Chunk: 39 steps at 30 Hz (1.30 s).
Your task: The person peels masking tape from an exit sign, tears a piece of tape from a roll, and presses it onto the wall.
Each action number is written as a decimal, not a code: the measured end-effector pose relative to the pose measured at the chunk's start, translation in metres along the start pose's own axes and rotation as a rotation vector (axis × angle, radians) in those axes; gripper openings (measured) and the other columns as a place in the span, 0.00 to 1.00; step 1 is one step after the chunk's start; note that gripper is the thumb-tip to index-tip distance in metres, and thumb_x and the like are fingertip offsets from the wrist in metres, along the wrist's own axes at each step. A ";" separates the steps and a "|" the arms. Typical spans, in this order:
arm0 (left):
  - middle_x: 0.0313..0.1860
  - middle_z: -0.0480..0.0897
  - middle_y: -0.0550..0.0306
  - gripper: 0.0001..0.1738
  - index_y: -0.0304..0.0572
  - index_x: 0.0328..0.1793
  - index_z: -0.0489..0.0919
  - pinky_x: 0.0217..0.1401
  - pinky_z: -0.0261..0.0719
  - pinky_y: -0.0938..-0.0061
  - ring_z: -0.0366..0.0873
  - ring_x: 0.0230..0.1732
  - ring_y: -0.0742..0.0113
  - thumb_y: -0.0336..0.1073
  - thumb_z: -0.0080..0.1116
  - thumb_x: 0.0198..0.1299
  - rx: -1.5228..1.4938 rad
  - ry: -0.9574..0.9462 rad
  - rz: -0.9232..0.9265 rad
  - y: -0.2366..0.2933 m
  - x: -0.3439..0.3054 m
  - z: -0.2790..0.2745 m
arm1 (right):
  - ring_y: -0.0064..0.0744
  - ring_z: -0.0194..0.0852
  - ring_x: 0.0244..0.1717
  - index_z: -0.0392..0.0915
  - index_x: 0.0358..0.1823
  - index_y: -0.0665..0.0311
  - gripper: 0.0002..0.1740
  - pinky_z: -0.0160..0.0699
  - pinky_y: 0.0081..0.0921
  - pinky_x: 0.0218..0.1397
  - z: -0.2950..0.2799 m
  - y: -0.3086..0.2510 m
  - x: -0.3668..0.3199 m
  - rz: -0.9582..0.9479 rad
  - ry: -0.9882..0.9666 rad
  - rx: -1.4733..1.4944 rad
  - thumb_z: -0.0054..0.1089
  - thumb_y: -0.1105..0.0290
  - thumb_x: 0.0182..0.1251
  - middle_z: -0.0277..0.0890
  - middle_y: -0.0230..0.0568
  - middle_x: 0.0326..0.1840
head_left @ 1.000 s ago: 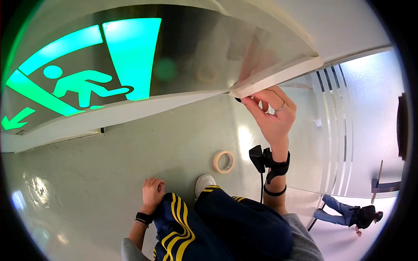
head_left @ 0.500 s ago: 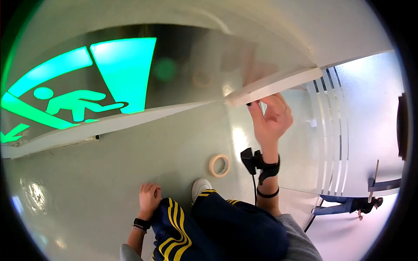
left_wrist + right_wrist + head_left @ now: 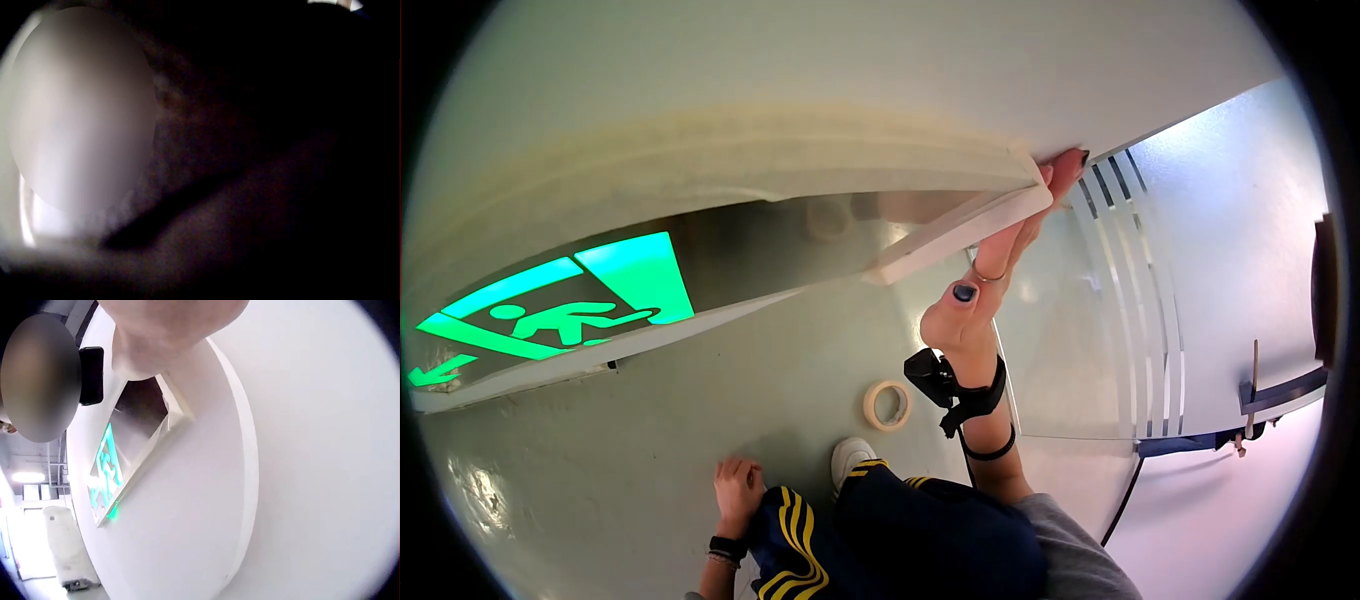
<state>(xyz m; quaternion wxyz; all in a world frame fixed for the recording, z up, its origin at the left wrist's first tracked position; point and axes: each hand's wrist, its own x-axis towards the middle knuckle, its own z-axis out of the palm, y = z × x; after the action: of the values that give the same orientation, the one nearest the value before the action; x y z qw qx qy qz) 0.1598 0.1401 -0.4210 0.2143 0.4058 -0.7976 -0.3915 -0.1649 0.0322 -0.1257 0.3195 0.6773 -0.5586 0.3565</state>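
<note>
While the right hand [image 3: 986, 296] lays its extended fingers against the end of the lit sign [image 3: 720, 242], the left hand [image 3: 738, 492] hovers near the trousers [image 3: 900, 530], fingers loosely curled.

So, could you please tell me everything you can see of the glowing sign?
The sign is a long, glossy dark panel, with a running figure, doorway and arrow lit green. Pale, plain edging frames it, and a cream strip, perhaps tape, runs alongside. It sits against a white wall. The right hand reaches round its unlit end, fingers apparently touching the corner.
</note>
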 end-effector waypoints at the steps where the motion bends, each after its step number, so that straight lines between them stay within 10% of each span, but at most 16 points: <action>1: 0.26 0.77 0.56 0.03 0.43 0.27 0.77 0.40 0.70 0.63 0.74 0.33 0.55 0.26 0.57 0.49 0.000 0.001 0.001 0.001 0.001 -0.001 | 0.72 0.24 0.78 0.44 0.75 0.74 0.44 0.24 0.57 0.75 0.001 -0.001 0.000 -0.009 -0.024 -0.011 0.28 0.43 0.71 0.33 0.71 0.77; 23: 0.25 0.76 0.57 0.03 0.42 0.27 0.77 0.39 0.69 0.64 0.74 0.32 0.55 0.25 0.56 0.50 -0.009 -0.033 -0.011 0.006 0.001 -0.003 | 0.78 0.20 0.76 0.32 0.76 0.73 0.50 0.21 0.68 0.72 0.013 -0.046 0.005 0.117 -0.008 -0.190 0.27 0.36 0.71 0.25 0.75 0.77; 34: 0.25 0.76 0.57 0.03 0.43 0.27 0.77 0.40 0.70 0.64 0.74 0.32 0.55 0.25 0.55 0.49 -0.003 -0.052 -0.013 0.005 0.003 -0.003 | 0.81 0.29 0.74 0.49 0.72 0.78 0.50 0.31 0.74 0.69 0.021 -0.077 0.008 0.097 -0.018 -0.302 0.30 0.35 0.69 0.38 0.74 0.75; 39: 0.24 0.75 0.57 0.03 0.43 0.27 0.77 0.39 0.70 0.64 0.74 0.32 0.55 0.25 0.55 0.49 -0.017 -0.001 0.002 0.004 0.002 0.000 | 0.77 0.35 0.75 0.58 0.69 0.78 0.38 0.33 0.67 0.71 0.001 -0.077 -0.023 0.304 0.077 -0.068 0.31 0.50 0.71 0.41 0.75 0.75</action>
<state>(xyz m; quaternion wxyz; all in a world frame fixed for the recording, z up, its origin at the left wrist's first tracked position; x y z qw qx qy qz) 0.1567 0.1395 -0.4179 0.2177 0.4029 -0.7947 -0.3984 -0.0918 0.0566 -0.1477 0.3057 0.5594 -0.6539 0.4074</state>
